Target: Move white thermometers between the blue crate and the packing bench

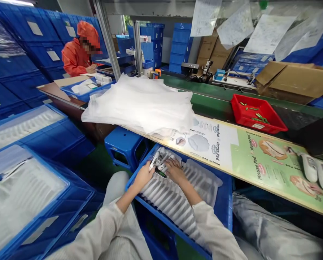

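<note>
A blue crate in front of my knees holds rows of white devices in thin white foam sleeves. At its far left corner, bare white handheld devices with grey buttons lie close together. My left hand is closed around the left edge of one of them. From the right, my right hand has its fingers curled over another white handheld device and the foam beside it; its fingertips are partly hidden. Below the hands, a dark slot with a green part shows.
A pile of white foam sheets covers the bench's left part. A red bin holds small green pieces. Two white devices lie at the bench's right end. Blue crates stand left, near a blue stool. A person in orange sits beyond.
</note>
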A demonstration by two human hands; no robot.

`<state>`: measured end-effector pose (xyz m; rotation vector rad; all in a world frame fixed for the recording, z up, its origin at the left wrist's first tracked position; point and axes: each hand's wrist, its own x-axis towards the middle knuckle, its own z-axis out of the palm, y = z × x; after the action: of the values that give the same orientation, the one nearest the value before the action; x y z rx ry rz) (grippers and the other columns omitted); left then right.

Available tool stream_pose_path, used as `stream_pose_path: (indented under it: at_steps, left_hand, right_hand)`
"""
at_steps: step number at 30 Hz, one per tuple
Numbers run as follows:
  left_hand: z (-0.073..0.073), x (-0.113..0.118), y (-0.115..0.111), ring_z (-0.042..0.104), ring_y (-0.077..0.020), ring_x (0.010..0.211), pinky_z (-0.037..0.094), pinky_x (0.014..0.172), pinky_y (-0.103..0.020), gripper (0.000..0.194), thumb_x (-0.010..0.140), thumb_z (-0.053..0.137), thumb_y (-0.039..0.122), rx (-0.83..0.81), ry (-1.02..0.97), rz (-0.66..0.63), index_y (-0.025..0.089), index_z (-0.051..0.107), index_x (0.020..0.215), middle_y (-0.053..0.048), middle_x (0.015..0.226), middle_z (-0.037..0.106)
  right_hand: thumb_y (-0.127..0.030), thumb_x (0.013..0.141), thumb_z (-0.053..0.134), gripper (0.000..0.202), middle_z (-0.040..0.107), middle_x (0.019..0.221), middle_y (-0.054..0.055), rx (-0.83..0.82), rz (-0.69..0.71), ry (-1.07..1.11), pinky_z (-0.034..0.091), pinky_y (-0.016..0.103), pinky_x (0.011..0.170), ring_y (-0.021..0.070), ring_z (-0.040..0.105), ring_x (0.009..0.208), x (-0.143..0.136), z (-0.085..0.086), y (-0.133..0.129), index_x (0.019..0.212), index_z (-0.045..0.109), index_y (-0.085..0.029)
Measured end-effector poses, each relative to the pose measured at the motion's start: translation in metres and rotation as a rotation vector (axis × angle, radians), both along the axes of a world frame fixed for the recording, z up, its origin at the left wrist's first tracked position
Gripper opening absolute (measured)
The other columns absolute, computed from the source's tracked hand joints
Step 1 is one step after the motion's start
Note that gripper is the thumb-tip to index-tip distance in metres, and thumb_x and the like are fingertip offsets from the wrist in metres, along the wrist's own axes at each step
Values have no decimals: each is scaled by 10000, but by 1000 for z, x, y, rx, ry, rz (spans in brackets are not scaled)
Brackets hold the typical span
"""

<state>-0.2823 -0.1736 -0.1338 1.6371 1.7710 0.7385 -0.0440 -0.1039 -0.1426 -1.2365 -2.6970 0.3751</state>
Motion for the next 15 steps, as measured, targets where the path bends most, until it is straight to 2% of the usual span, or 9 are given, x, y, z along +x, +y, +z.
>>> stream_pose_path:
  at_steps: [3,6,8,10,13,15]
  left_hand:
    - [46,-28,-44,746,-260,845,562,788,-359,398,1000,714,432,38,-120,28,244,761,1348,-89,1105,827]
    - [76,-46,-81,709,-241,832,553,746,-339,349,913,841,507,2,-305,30,247,842,1145,-71,1051,812]
    - [83,-49,-94,733,-276,978,587,849,-364,397,891,871,559,-22,-467,29,233,850,1115,-98,1156,813]
    - [82,-45,-101,742,-313,1100,599,954,-405,505,933,818,640,-42,-674,70,221,840,1214,-130,1255,810]
    - [77,-29,-102,768,-328,1073,611,952,-430,628,990,711,725,-71,-930,166,202,813,1322,-148,1228,824]
    - [81,-12,-96,768,-337,1087,604,957,-417,587,965,761,706,-74,-971,139,199,847,1248,-137,1193,831]
  right_hand:
    - [-111,978,636,483,654,1564,113,-6,-42,-115,347,541,1338,326,553,1484,-16,-11,33,1444,692,-228]
    - [-75,890,725,418,705,1434,144,-24,64,-170,361,498,1309,324,583,1427,-15,-3,57,1287,751,-204]
    - [-65,849,760,425,743,1342,135,-91,129,-217,364,456,1293,315,615,1385,-16,6,58,1250,756,-206]
    - [-123,915,734,405,759,1318,133,-147,122,-255,437,419,1209,302,682,1272,-16,13,44,1310,729,-210]
    - [-366,1111,543,366,770,1275,149,-184,-89,-85,545,368,889,291,746,997,-3,25,-1,1432,635,-214]
    - [-531,1166,369,456,780,1008,108,-214,-296,173,498,356,699,288,708,778,19,41,-37,1360,639,-219]
